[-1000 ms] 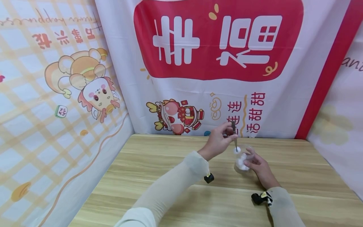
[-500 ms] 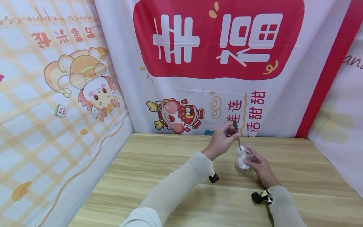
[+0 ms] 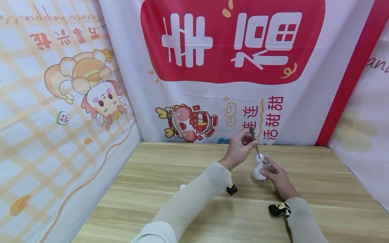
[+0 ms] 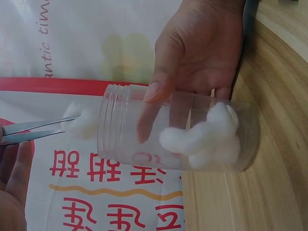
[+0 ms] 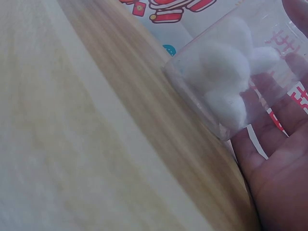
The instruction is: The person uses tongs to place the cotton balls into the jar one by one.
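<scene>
My left hand (image 3: 238, 151) pinches metal tweezers (image 3: 254, 139), their tips pointing down. In the left wrist view, a white cotton ball (image 4: 79, 122) is at the tweezer tips, just outside the mouth of a clear plastic jar (image 4: 120, 149). My right hand (image 3: 281, 182) grips this jar by its side, thumb on the near wall and fingers round the back. Several cotton balls (image 4: 214, 134) lie in the lower part of the jar, which stands on the table in the right wrist view.
The wood-grain table (image 3: 164, 168) ends at a printed cloth backdrop (image 3: 231, 91) behind the hands. A small white object (image 3: 182, 186) lies by the left sleeve (image 3: 188, 199), partly hidden by it. Another printed cloth (image 3: 67, 101) hangs along the left.
My left hand has moved right, bringing the tweezers and cotton ball from beside the jar to over its mouth. The small white object now shows beside the left sleeve. My right hand stays on the jar.
</scene>
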The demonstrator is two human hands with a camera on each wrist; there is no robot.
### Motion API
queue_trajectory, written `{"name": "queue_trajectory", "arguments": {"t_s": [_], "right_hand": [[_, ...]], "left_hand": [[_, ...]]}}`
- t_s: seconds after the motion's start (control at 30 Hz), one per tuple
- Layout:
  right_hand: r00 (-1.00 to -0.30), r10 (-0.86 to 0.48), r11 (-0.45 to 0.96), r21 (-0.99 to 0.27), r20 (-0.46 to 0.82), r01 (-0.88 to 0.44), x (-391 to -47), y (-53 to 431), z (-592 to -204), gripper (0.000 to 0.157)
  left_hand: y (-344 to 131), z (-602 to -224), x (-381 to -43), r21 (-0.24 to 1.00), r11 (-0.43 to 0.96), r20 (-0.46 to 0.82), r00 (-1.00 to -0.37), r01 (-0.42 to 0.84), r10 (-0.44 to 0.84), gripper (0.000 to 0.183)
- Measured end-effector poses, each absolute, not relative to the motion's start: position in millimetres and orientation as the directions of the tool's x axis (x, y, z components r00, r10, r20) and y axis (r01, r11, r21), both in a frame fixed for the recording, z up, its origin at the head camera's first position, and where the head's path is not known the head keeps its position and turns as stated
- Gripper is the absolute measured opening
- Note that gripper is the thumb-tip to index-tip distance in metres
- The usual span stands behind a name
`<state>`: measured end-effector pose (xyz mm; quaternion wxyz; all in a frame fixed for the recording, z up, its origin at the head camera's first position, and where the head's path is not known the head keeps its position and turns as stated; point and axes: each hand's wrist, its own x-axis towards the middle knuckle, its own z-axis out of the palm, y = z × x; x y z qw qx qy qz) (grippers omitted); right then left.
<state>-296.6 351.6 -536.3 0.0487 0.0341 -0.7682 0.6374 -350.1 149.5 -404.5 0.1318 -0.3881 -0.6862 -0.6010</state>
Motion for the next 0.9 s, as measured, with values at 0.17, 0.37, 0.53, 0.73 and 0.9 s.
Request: {"name": "queue_trajectory", "arguments": {"t_s": [0.17, 0.37, 0.53, 0.73, 0.9], "right_hand": [[-0.995, 0.009, 0.178, -0.979, 0.099, -0.096, -294.4, 349.9, -535.7, 0.069], [-0.995, 0.011, 0.178, -0.979, 0.099, -0.096, -295.5, 350.9, -532.6, 0.070], [-0.996, 0.020, 0.185, -0.980, 0.083, -0.078, -298.3, 352.9, -530.9, 0.072], [-0.997, 0.014, 0.177, -0.982, 0.076, -0.072, -298.4, 352.4, -529.5, 0.074], [-0.997, 0.005, 0.170, -0.983, 0.073, -0.071, -297.0, 351.8, -529.4, 0.074]], "left_hand": [[151.0, -408.1, -351.3, 0.747, -0.024, 0.626, -0.692, 0.664, 0.360, 0.024], [156.8, -410.4, -356.2, 0.745, -0.023, 0.632, -0.693, 0.667, 0.346, 0.025], [161.5, -410.9, -358.6, 0.749, -0.021, 0.628, -0.700, 0.662, 0.342, 0.025], [164.0, -415.9, -361.4, 0.758, -0.024, 0.620, -0.709, 0.651, 0.336, 0.020], [164.8, -423.1, -363.1, 0.758, -0.028, 0.624, -0.712, 0.652, 0.323, 0.019]]}}
